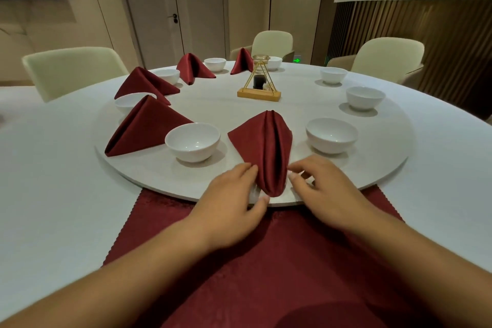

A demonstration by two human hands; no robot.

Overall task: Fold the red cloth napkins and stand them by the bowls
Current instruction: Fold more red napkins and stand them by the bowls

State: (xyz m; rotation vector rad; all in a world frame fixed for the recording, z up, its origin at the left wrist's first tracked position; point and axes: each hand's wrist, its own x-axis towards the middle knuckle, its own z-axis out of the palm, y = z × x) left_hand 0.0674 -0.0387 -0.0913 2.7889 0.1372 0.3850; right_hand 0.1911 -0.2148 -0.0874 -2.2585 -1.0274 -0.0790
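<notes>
A folded red napkin [266, 146] stands on the round turntable [346, 176] between two white bowls, one to its left [192, 141] and one to its right [331, 134]. My left hand [231, 197] touches the napkin's near left corner with fingers and thumb. My right hand [322, 189] sits at its near right corner, fingertips loosely curled beside the cloth. Several more folded napkins stand by bowls along the left and far side, the nearest of them [145, 128]. Flat red cloth [266, 261] lies under my forearms.
Two more white bowls [365, 97] [332, 75] stand on the turntable's right side without napkins. A gold-framed stand with a dark bottle [259, 82] occupies the centre. Pale chairs [72, 69] [386, 58] ring the white table.
</notes>
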